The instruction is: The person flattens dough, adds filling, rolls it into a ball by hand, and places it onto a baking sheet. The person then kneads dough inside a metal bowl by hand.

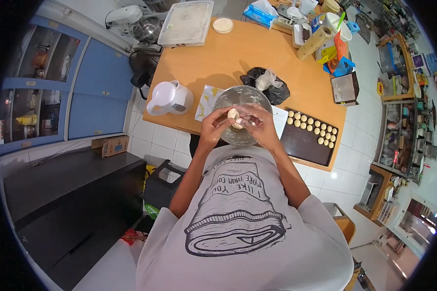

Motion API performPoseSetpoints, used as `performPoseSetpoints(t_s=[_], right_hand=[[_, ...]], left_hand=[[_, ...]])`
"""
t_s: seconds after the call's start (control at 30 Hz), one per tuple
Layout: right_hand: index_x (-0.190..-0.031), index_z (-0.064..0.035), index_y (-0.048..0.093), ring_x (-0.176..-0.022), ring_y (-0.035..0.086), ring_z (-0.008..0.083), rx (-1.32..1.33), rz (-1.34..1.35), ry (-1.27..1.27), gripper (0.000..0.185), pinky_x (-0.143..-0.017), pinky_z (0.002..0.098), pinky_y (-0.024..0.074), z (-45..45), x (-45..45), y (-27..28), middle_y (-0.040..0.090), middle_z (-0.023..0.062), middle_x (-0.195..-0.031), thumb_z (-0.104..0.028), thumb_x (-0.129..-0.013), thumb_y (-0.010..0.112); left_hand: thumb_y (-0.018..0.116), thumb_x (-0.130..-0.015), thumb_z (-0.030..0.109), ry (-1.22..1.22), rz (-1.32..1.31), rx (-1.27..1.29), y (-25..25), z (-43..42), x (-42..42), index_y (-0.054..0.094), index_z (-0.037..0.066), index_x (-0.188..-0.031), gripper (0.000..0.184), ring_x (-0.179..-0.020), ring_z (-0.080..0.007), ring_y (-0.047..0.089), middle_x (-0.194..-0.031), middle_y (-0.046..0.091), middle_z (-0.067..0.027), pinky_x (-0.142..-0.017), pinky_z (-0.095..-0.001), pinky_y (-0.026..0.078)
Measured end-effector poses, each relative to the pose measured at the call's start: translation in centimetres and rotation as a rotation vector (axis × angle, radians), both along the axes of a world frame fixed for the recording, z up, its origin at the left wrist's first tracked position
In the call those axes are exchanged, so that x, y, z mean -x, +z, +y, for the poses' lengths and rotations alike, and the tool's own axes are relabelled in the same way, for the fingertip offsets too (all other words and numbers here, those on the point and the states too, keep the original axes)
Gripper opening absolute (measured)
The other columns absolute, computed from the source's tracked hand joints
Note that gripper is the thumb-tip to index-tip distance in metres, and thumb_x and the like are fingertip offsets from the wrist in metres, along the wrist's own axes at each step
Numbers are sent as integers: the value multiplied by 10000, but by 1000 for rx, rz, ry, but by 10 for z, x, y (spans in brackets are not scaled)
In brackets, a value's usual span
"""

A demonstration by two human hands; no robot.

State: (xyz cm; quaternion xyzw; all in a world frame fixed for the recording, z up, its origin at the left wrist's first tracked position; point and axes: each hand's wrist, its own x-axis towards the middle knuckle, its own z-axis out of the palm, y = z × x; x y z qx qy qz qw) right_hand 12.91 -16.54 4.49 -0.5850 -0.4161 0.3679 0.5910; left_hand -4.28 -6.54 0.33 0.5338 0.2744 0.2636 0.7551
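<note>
Head view: over the bowl [243, 94], left hand [215, 124] and right hand [263, 125] grasp a pale dough lump [233, 114] between their fingers, left nearer.

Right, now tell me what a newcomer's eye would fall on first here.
Most likely the pale shirt with its bold dark print, filling the lower middle. Just above it, the left hand holds a pale, rounded piece, the right hand close beside, over a metal bowl. To the right, a dark tray of small pale balls stands out on the orange-brown table.
</note>
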Motion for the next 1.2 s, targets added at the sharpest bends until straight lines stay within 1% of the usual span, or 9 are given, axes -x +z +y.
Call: performPoseSetpoints(t_s=[0.03, 0.13, 0.37, 0.53, 0.83, 0.93, 1.03, 1.13, 1.2], right_hand=[[-1259, -60, 754, -997, 716, 213, 19, -134, 47, 419, -875, 321, 568, -2, -3, 2, 726, 100, -1149, 57, -856, 756], [-1265, -103, 759, -996, 724, 255, 9, -220, 59, 493, -858, 340, 567, -3, -6, -3, 719, 116, -1140, 75, -805, 757], [-1124, -45, 769, -1003, 723, 298, 17, -304, 46, 347, -874, 382, 564, -6, -7, -8, 732, 131, -1090, 45, -790, 765], [-1100, -40, 765, -983, 722, 303, 45, -262, 49, 310, -856, 378, 563, -7, -8, -4, 742, 134, -1045, 38, -800, 764], [-1076, -19, 770, -898, 718, 184, 61, -25, -128, 228, -788, 327, 551, -6, -2, -34, 767, 102, -987, 45, -857, 752], [-1115, 36, 729, -1036, 671, 146, 156, 42, -87, 266, -897, 293, 561, -9, 0, -36, 696, 91, -1131, 163, -895, 650], [-1183, -27, 745, -940, 721, 203, -2, 100, -78, 336, -825, 318, 561, -5, 1, -33, 751, 126, -1126, 36, -853, 760], [-1244, -43, 726, -972, 733, 239, -24, -158, -72, 408, -850, 334, 566, -3, -3, -24, 733, 138, -1186, 25, -845, 775], [-1219, -45, 740, -972, 734, 260, -35, -167, -87, 386, -845, 347, 565, -2, -3, -13, 742, 139, -1153, 17, -840, 782]], left_hand=[[729, -964, 42, 19, -10, 34, -3, -2, 1, 601, -47, -1377, 441, -1203, -195, 654, -1320, 677, -131, -1040, -329, 526], [722, -971, 32, 56, -73, 159, -12, -10, 2, 619, -62, -1356, 410, -1172, -183, 661, -1287, 687, -127, -1036, -314, 523], [687, -1008, 63, -108, -87, 283, -15, -4, 12, 625, -77, -1347, 372, -1131, -181, 676, -1265, 692, -140, -1000, -320, 555], [634, -1038, 92, -112, -41, 191, -5, -5, 4, 566, -55, -1362, 362, -1148, -236, 690, -1273, 673, -164, -1000, -378, 595], [620, -1058, 117, -165, -37, 44, 6, -4, 0, 563, -38, -1364, 348, -1155, -221, 684, -1258, 672, -154, -1012, -379, 578], [632, -1052, 125, -165, 44, -48, 1, 1, 3, 579, -46, -1360, 355, -1169, -203, 671, -1257, 678, -145, -1019, -362, 565], [643, -1054, 149, -71, 41, -61, 4, 0, -2, 583, -55, -1363, 376, -1186, -191, 655, -1262, 676, -136, -1030, -347, 555], [643, -1061, 176, -12, -24, 49, 6, -2, -6, 578, -66, -1373, 400, -1201, -189, 644, -1273, 670, -133, -1043, -341, 548], [636, -1067, 188, -15, -34, 82, 6, -2, -7, 574, -72, -1379, 411, -1205, -193, 642, -1281, 664, -135, -1052, -343, 545]])
